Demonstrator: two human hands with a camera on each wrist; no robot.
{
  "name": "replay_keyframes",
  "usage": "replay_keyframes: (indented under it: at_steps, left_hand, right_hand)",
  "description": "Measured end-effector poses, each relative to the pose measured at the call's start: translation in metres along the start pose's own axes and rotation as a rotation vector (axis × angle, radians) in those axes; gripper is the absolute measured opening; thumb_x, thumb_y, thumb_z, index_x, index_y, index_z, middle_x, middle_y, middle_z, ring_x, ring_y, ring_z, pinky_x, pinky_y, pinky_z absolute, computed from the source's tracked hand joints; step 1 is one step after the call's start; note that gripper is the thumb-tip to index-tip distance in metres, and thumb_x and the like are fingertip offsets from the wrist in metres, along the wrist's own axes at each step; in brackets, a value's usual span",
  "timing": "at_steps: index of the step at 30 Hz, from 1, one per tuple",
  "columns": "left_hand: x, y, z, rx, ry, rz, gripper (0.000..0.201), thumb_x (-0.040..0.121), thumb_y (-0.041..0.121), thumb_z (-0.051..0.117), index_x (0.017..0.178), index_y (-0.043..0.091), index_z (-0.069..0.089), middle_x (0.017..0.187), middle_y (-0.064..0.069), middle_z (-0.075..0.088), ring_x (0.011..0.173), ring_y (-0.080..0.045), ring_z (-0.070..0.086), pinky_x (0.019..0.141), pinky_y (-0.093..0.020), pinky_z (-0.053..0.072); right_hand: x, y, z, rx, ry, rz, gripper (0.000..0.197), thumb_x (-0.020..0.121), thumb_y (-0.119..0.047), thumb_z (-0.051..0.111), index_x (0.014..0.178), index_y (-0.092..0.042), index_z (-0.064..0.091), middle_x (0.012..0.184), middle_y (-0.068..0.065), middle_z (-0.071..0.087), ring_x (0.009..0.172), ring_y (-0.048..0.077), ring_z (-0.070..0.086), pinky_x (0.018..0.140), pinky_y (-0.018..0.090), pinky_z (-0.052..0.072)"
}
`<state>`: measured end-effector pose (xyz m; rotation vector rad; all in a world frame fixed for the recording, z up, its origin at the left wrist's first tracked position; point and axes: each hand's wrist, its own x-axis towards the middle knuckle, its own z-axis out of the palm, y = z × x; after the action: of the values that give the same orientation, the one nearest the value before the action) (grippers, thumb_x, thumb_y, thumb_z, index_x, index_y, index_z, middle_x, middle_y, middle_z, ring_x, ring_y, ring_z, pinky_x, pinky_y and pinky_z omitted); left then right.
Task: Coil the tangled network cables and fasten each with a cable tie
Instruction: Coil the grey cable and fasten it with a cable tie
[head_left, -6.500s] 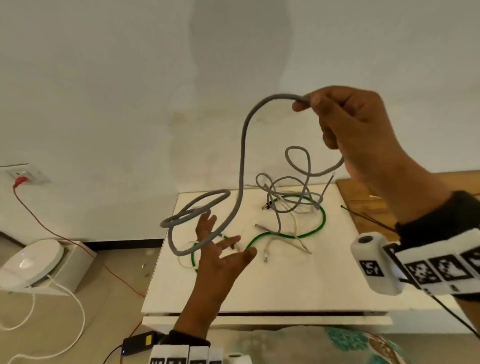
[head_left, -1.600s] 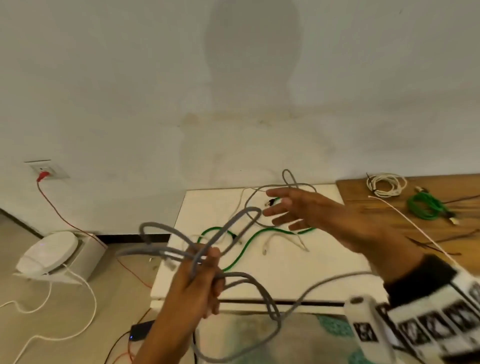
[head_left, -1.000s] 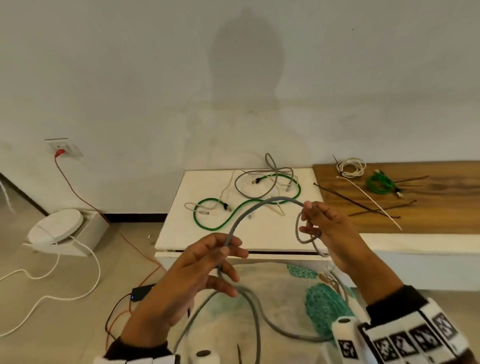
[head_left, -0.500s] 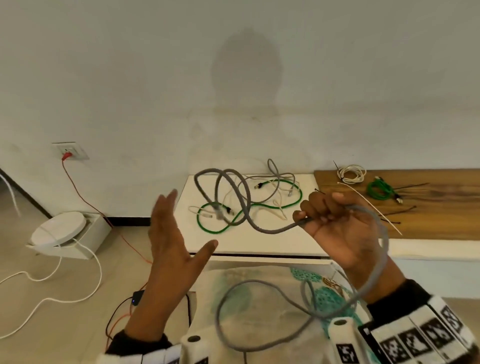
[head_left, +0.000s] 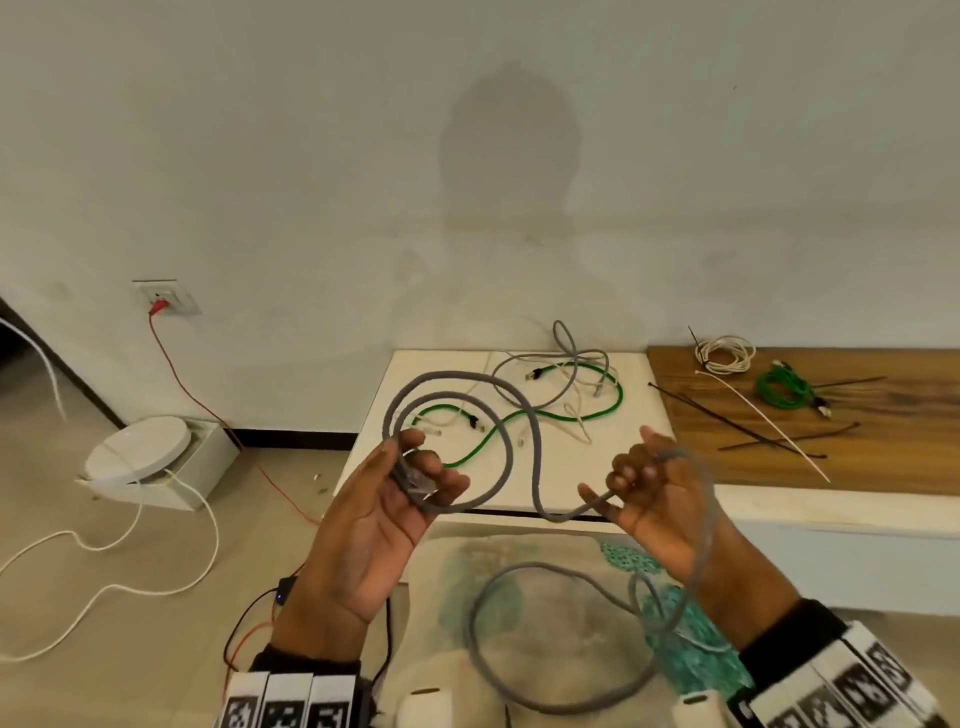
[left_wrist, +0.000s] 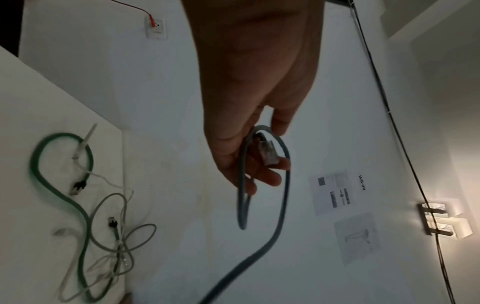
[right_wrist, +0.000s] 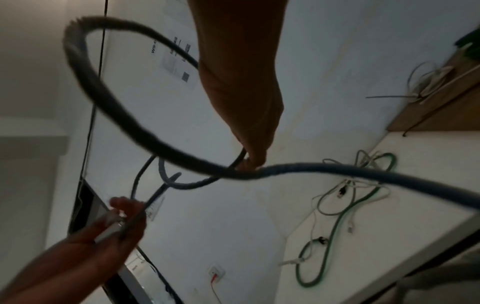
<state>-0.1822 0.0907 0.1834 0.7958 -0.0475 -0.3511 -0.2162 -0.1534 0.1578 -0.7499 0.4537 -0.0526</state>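
Two loops of one grey cable (head_left: 511, 415) (left hand (head_left: 384, 519) round them)

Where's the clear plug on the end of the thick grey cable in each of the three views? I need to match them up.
Head: clear plastic plug lies across the left hand's fingers, left of centre.
Left wrist: plug at the fingertips, centre.
Right wrist: plug lower left, blurred.
Shared landmark: white wall socket with red plug.

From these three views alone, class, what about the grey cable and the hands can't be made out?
- Grey cable far end: head view, slack runs behind the wrist camera at the bottom edge.
- Right hand fingertips: right wrist view, hidden by the palm and motion blur.
- Plug in the left hand: clip detail blurred.
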Motion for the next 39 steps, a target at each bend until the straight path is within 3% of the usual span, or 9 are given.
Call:
replay_keyframes:
  at_steps: [6,11,15,19,23,25,30,34,39]
  left_hand:
    - [-0.018,0.005,0.005,0.003,0.060,0.040,0.019,0.088,0.019,0.042,0.081,0.010,0.057,0.051,-0.002,0.046,0.047,-0.015,0.051,0.054,-0.028,0.054]
    - [-0.021,0.000,0.011,0.024,0.019,0.053,0.017,0.085,0.012,0.045,0.091,0.004,0.059,0.050,-0.005,0.048,0.060,-0.020,0.064,0.066,-0.034,0.057]
    - [-0.020,0.001,0.018,0.029,-0.089,0.035,0.056,0.053,0.017,0.087,0.102,0.004,0.065,0.062,-0.010,0.059,0.061,-0.021,0.064,0.060,-0.031,0.056]
    - [-0.023,0.004,0.019,0.021,-0.166,0.011,0.059,0.053,0.014,0.086,0.107,0.005,0.065,0.095,-0.021,0.068,0.055,-0.017,0.057,0.053,-0.031,0.052]
    - [-0.029,0.008,0.017,-0.032,-0.180,0.015,0.046,0.073,0.025,0.074,0.114,0.008,0.060,0.071,-0.009,0.063,0.050,-0.012,0.046,0.053,-0.029,0.047]
    - [-0.031,0.009,0.017,-0.015,-0.185,0.016,0.031,0.082,0.032,0.067,0.102,0.009,0.062,0.054,-0.001,0.050,0.051,-0.014,0.046,0.058,-0.030,0.049]
    - [-0.037,0.005,0.019,0.028,-0.218,0.057,0.033,0.083,0.040,0.064,0.068,0.012,0.054,0.046,0.000,0.046,0.060,-0.022,0.057,0.078,-0.035,0.053]
    - [-0.036,0.003,0.029,0.014,-0.176,0.074,0.042,0.070,0.041,0.075,0.051,0.012,0.050,0.061,-0.011,0.057,0.073,-0.028,0.066,0.067,-0.034,0.056]
    - [-0.033,0.010,0.021,-0.189,-0.370,0.036,0.034,0.095,0.030,0.051,0.075,0.003,0.055,0.074,-0.014,0.058,0.048,-0.017,0.050,0.049,-0.024,0.039]
  right_hand:
    - [0.018,-0.028,-0.044,-0.416,0.204,0.024,0.038,0.098,-0.040,0.033,0.094,-0.017,0.062,0.116,0.007,0.064,0.097,0.023,0.058,0.082,0.038,0.041]
    - [-0.022,-0.053,0.001,-0.682,0.133,-0.756,0.017,0.095,-0.023,0.046,0.096,-0.022,0.063,0.090,-0.016,0.070,0.099,0.008,0.061,0.097,0.033,0.045]
    - [-0.049,-0.028,0.037,-1.703,-0.102,-1.049,0.059,0.084,-0.064,0.042,0.134,-0.032,0.043,0.123,-0.021,0.050,0.113,-0.011,0.033,0.105,0.033,0.028]
    - [-0.041,0.003,0.043,-2.258,-0.476,-0.600,0.083,0.077,-0.077,0.008,0.148,-0.035,0.011,0.150,-0.009,0.034,0.141,0.011,0.021,0.116,0.047,-0.007]
    - [-0.043,0.008,0.047,-2.016,-0.692,-0.634,0.053,0.093,-0.060,0.014,0.121,-0.037,0.053,0.104,-0.012,0.066,0.092,0.007,0.056,0.091,0.032,0.040]
    - [-0.051,0.000,0.052,-1.918,-0.582,-0.727,0.051,0.094,-0.058,0.017,0.114,-0.036,0.058,0.086,-0.012,0.065,0.075,0.006,0.054,0.067,0.029,0.042]
    - [-0.076,-0.023,0.064,-2.015,-0.118,-1.073,0.050,0.092,-0.058,0.026,0.126,-0.031,0.050,0.098,-0.015,0.067,0.071,0.002,0.058,0.067,0.017,0.038]
    - [-0.069,-0.003,0.065,-1.331,-0.352,-0.598,0.048,0.082,-0.063,0.038,0.127,-0.047,0.038,0.110,-0.022,0.062,0.087,-0.003,0.063,0.073,0.019,0.052]
    - [-0.054,0.036,0.056,-1.022,-0.305,-0.617,0.035,0.097,-0.015,0.044,0.115,-0.044,0.047,0.070,-0.004,0.056,0.055,0.008,0.055,0.053,0.018,0.047]
